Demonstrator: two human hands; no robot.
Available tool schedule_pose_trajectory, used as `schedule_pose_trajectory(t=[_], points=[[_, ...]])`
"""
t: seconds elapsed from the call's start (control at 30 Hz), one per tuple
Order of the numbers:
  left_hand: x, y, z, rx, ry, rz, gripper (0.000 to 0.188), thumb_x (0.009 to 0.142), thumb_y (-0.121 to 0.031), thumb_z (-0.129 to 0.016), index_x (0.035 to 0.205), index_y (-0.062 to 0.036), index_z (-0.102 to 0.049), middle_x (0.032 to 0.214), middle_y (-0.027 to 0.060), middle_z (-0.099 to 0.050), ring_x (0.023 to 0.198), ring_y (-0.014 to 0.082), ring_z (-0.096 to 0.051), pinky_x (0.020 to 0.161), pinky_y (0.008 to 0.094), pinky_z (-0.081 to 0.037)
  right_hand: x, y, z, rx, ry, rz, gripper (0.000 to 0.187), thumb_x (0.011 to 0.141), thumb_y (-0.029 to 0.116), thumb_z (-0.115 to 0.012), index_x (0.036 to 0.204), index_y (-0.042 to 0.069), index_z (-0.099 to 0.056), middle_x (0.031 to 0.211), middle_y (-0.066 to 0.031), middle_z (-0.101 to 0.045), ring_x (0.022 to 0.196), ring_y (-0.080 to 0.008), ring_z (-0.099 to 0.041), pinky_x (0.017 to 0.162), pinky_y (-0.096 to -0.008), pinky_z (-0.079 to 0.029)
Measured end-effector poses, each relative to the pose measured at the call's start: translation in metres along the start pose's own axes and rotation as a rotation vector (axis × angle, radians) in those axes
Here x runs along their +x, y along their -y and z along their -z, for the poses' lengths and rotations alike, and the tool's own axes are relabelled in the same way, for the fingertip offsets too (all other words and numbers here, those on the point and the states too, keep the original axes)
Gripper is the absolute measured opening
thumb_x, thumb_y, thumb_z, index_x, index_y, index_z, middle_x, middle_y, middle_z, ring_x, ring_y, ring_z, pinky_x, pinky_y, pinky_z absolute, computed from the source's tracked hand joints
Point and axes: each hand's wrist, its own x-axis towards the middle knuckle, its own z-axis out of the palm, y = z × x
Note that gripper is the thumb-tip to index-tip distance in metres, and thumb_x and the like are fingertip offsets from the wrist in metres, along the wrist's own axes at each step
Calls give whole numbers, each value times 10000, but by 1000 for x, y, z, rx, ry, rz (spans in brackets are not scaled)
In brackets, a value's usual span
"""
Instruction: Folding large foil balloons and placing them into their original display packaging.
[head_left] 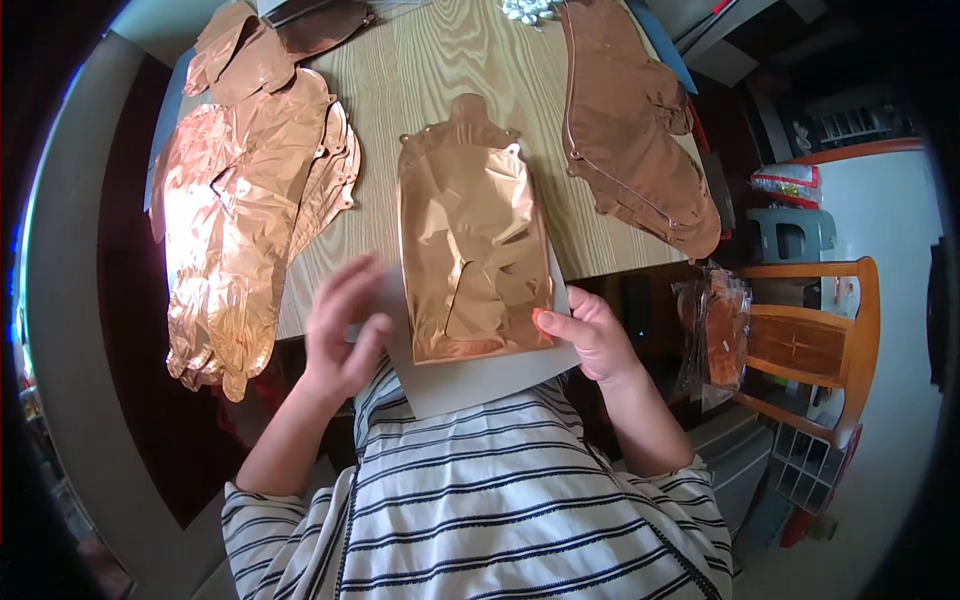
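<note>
A flat rose-gold foil balloon [470,260] lies lengthwise in front of me, its tabbed far end on the table and its near end past the table's edge. Beneath its near part is a pale grey card [470,385], jutting out toward my striped shirt. My right hand [595,335] pinches the balloon's near right corner together with the card, thumb on top. Just off the card's left edge hovers my left hand [345,325], slightly blurred, with thumb and fingers apart and nothing in it.
Flat foil balloons [240,210] are heaped on the left of the wood-grain table [350,60], and more foil balloons [630,120] lie on the right. Small white pieces [530,10] sit at the far edge. A wooden chair [800,340] with clear plastic packets [722,330] stands at right.
</note>
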Motion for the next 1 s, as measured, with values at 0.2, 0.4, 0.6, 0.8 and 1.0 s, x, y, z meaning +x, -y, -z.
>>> schedule_pose_trajectory(t=[0.2,0.4,0.6,0.8,1.0], points=[[6,-21,13,-717,-179,448,842,878,-222,-748,1551,-52,-271,1370,172,-527,1200,230,-578,995,358,-490,-10,0,-11,90,112,38,175,933,127,-723,1093,56,-722,933,41,-701,819,-40,-591,755,-208,-469],[18,-35,6,-649,-149,521,964,773,-32,-832,1566,-86,-287,1251,137,-644,1113,201,-645,920,338,-542,-16,6,-8,-193,111,13,245,941,188,-735,1128,34,-702,971,24,-700,886,-45,-610,824,-209,-472],[23,-32,-4,-589,38,443,943,794,-70,-811,1566,-56,-269,1224,129,-640,1114,185,-625,959,330,-514,11,30,-16,-31,8,140,333,946,143,-712,1215,1,-576,1040,-25,-679,956,-77,-622,883,-231,-480],[31,-34,-1,-645,7,465,830,880,-64,-727,1572,-75,-270,1040,78,-670,949,119,-636,850,272,-508,12,35,-24,-105,-11,225,521,939,62,-691,1401,-27,-468,1048,-43,-679,942,-75,-625,878,-227,-489],[28,-35,2,-493,39,399,710,917,-28,-680,1539,-70,-341,956,31,-649,859,70,-604,762,227,-479,5,34,-24,-218,14,340,541,949,-1,-654,1458,22,-474,1136,-56,-666,975,-66,-635,860,-207,-509]])
